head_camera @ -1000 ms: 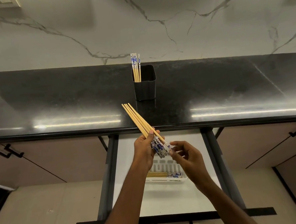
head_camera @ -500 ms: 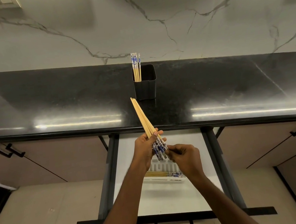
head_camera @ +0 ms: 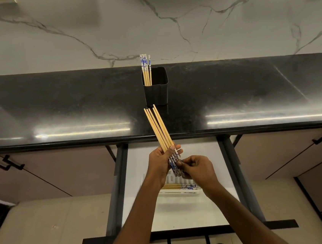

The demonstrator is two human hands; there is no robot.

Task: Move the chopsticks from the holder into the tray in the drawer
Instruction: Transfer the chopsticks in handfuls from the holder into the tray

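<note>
My left hand [head_camera: 161, 164] grips a bundle of several wooden chopsticks [head_camera: 160, 129] with blue-and-white ends, tips pointing up and away over the counter edge. My right hand [head_camera: 197, 167] pinches the patterned ends of the same bundle from the right. Below my hands, a white tray [head_camera: 180, 193] lies in the open drawer [head_camera: 185, 214] with a few chopsticks [head_camera: 180, 186] lying across it. A black square holder [head_camera: 156, 88] stands on the counter with several chopsticks [head_camera: 146, 69] upright in its left side.
The black stone countertop [head_camera: 75, 111] runs across the view, backed by a marble wall [head_camera: 165, 22]. Dark drawer rails [head_camera: 115, 186] flank the drawer. Cabinet doors with black handles [head_camera: 5, 162] sit on both sides.
The held bundle has swung from leaning left to more upright. My right hand has moved up and closed on the patterned ends.
</note>
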